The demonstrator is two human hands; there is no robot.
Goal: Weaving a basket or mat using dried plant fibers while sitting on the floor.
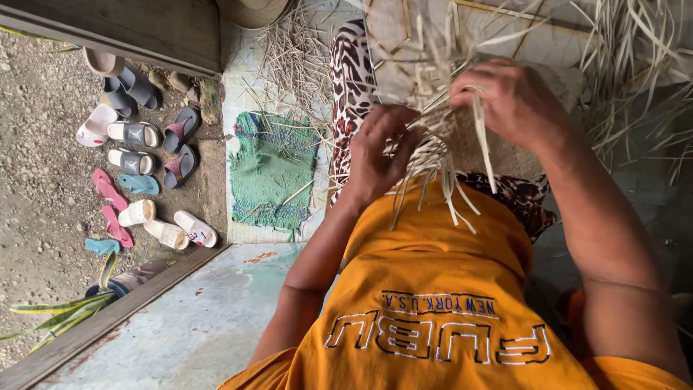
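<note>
While both hands sit near 12 o'clock, the left hand (379, 155) and right hand (516, 101) are closed on pale straw strips (440, 137). These look light, thin and easily cracked; holding near the woven part seems safest.

Two hands (382, 155), one green mat (273, 170), about fourteen sandals (133, 133), countless pale straw strips (433, 123).

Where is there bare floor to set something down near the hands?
Bare floor lies between the door sill and the left arm, below the green mat. It is crowded at both hands, tangled in pale straw strips, and outside among the sandals.
</note>
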